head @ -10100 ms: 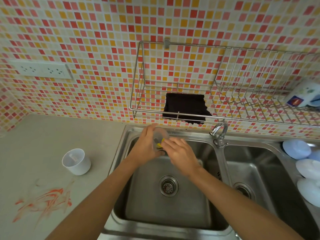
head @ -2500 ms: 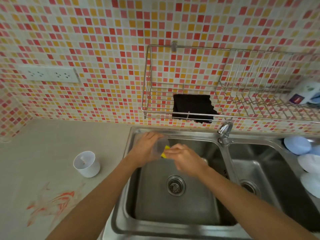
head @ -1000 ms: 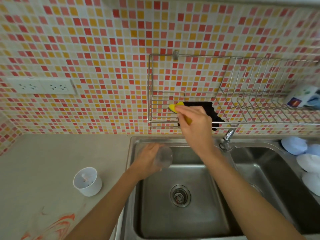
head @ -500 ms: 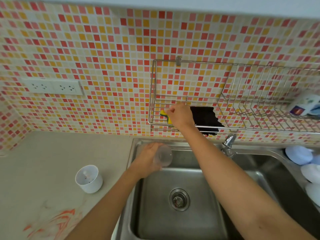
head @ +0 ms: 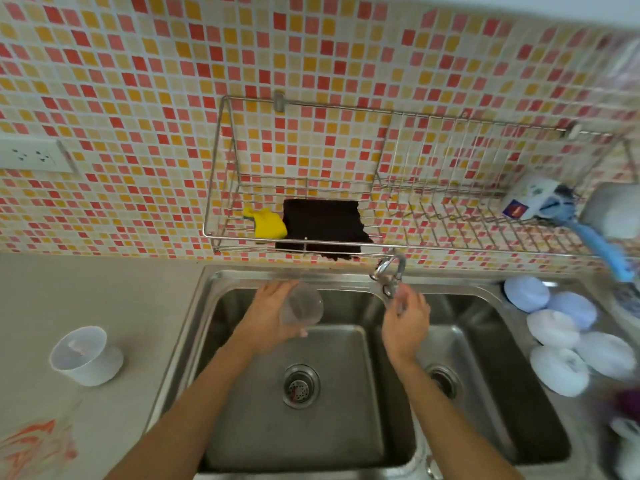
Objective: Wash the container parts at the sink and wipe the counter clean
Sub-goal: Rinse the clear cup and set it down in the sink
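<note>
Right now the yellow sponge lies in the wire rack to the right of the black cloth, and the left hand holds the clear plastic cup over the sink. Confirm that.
Not quite. The head view shows the yellow sponge in the wire rack to the left of the black cloth, not the right. The rest stands: the left hand holds the clear plastic cup over the sink.

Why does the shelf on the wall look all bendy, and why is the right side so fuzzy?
Head view: the wide lens curves the wire shelf and the tile lines; the right edge, by the blue brush and white lids, is smeared with blur; the clear cup in the left hand is hard to see against the steel sink.
</note>
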A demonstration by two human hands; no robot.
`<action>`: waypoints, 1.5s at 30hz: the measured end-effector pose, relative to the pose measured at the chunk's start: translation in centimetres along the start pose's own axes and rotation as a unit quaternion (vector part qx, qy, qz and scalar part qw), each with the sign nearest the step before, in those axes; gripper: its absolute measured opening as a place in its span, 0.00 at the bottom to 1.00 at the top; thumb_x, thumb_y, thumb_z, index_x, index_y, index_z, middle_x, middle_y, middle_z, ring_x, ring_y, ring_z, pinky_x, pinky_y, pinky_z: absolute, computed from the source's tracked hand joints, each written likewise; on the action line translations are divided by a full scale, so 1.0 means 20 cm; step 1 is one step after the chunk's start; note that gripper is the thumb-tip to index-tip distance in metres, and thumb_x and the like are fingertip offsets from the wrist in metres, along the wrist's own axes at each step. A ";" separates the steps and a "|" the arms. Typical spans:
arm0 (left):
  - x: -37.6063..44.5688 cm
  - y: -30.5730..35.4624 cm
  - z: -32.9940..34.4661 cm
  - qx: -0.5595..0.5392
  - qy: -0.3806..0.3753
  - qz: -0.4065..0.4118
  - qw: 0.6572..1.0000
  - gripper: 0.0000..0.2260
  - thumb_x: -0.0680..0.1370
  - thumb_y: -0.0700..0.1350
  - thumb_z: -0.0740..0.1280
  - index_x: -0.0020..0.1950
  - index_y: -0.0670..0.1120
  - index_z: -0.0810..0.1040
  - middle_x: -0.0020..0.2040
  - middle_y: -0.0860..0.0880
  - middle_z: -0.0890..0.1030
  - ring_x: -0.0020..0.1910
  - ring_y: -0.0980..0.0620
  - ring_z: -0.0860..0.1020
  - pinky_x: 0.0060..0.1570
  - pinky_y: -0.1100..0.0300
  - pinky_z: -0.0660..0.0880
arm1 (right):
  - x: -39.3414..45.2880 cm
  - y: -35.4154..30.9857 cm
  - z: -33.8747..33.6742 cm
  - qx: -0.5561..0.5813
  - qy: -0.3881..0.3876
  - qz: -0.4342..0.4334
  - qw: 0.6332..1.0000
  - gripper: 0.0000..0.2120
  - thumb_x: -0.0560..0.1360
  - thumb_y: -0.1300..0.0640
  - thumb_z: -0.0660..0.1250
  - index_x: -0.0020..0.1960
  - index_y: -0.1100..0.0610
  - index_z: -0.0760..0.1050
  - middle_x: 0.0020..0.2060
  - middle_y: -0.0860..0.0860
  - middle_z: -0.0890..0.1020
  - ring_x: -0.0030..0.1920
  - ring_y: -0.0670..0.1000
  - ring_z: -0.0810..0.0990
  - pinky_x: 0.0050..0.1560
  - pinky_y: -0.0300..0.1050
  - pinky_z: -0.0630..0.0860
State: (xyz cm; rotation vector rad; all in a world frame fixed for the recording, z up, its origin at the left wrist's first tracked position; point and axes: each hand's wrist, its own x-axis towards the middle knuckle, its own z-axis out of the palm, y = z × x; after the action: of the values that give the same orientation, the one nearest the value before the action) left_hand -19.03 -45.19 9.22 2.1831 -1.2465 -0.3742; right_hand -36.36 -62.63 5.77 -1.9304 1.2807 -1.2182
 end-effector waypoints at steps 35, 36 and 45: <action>0.33 0.44 0.58 -0.147 0.014 -0.108 0.983 0.30 0.62 0.51 0.80 0.59 0.58 0.70 0.50 0.60 0.77 0.48 0.60 0.77 0.46 0.69 0.74 | 0.46 0.72 0.36 -0.178 -0.496 -0.080 0.846 0.21 0.74 0.64 0.64 0.63 0.48 0.72 0.58 0.54 0.77 0.55 0.54 0.78 0.54 0.46 0.76; 0.31 0.43 0.58 -0.129 -0.011 -0.110 0.985 0.32 0.61 0.53 0.80 0.60 0.58 0.70 0.50 0.60 0.77 0.49 0.59 0.77 0.47 0.68 0.74 | 0.46 0.69 0.34 -0.179 -0.491 -0.085 0.848 0.19 0.74 0.64 0.64 0.62 0.49 0.73 0.58 0.54 0.76 0.56 0.54 0.77 0.54 0.45 0.74; 0.30 0.49 0.61 -0.155 -0.018 -0.120 0.980 0.31 0.61 0.51 0.81 0.58 0.60 0.68 0.49 0.62 0.76 0.49 0.62 0.77 0.43 0.73 0.71 | 0.46 0.67 0.32 -0.171 -0.485 -0.099 0.852 0.20 0.73 0.68 0.64 0.61 0.52 0.73 0.61 0.53 0.74 0.59 0.53 0.74 0.58 0.44 0.73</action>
State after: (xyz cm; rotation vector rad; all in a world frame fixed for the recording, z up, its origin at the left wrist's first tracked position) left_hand -28.77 -58.46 6.05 2.0630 -0.8751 -0.6631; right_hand -35.19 -76.94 -4.28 -2.4511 0.7581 0.0489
